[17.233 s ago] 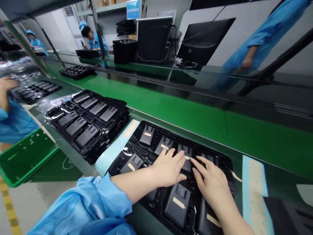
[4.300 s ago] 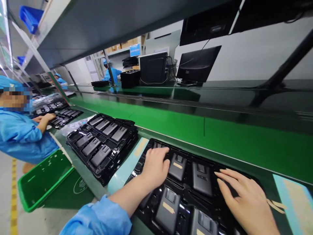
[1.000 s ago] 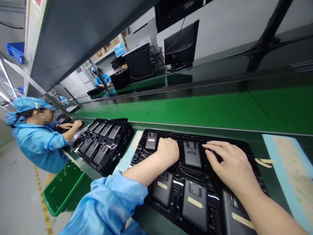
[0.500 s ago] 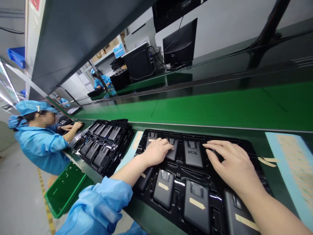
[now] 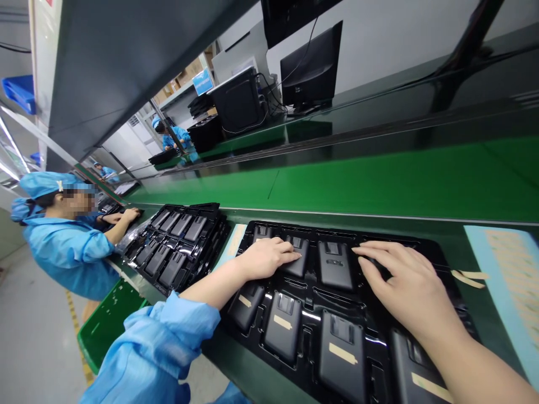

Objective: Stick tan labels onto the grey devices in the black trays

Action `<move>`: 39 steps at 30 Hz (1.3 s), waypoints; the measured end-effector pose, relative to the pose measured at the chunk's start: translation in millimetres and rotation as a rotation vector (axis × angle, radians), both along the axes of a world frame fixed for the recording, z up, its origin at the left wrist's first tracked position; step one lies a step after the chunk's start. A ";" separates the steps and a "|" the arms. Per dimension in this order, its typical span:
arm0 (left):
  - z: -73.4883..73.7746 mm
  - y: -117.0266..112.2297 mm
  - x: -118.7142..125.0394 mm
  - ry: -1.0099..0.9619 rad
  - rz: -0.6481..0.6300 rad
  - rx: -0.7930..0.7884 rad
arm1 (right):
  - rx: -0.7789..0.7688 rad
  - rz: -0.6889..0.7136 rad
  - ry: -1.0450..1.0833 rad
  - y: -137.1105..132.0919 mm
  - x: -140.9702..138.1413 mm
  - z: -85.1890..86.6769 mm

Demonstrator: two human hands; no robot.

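Observation:
A black molded tray (image 5: 309,303) holds several black box-shaped devices in its pockets. My left hand (image 5: 267,259) lies over the upper row, fingers stretched across one device (image 5: 297,264) and touching its face. To the right of it a device (image 5: 335,269) shows a small dark recess and no tan strip. My right hand (image 5: 402,283) hovers beside that device's right edge, thumb and fingers apart, with nothing visible between them. Along the near row, a device (image 5: 283,336) and another device (image 5: 342,365) each carry a tan adhesive strip. What lies beneath my right palm is hidden.
A light-blue sheet (image 5: 501,280) of tan strips lies on the right, with loose strips (image 5: 469,279) beside it. Stacked trays (image 5: 206,247) stand left. Behind runs a green belt (image 5: 379,179). A co-worker (image 5: 67,247) sits at far left, near a green bin (image 5: 101,325).
The view has shifted slightly. My left hand has drawn back a little to the left, uncovering more of the near-left device. My right hand keeps nearly the same place.

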State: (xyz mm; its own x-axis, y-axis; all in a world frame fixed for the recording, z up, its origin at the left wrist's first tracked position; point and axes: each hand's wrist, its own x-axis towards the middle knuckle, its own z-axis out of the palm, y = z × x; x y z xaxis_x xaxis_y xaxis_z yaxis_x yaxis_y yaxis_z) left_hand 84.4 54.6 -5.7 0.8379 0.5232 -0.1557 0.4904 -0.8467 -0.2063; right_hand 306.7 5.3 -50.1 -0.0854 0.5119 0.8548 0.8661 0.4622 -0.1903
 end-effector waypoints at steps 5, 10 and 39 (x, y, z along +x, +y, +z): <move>5.7 1.4 0.9 0.050 -0.017 -0.020 | -0.017 -0.003 0.008 0.0 -0.2 1.1; 6.6 -0.7 2.0 0.057 0.005 -0.047 | -0.025 -0.006 0.000 0.4 0.4 1.2; 23.0 7.2 70.2 0.202 0.546 -0.187 | 0.003 0.007 0.017 -0.8 1.1 2.7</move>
State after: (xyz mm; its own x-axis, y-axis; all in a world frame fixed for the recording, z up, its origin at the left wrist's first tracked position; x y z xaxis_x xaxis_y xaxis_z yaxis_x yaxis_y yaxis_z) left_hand 154.6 61.8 17.3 0.4010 0.8171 -0.4141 0.8304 -0.5151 -0.2123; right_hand 307.9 4.4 -47.3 -0.0744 0.5091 0.8575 0.8593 0.4690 -0.2039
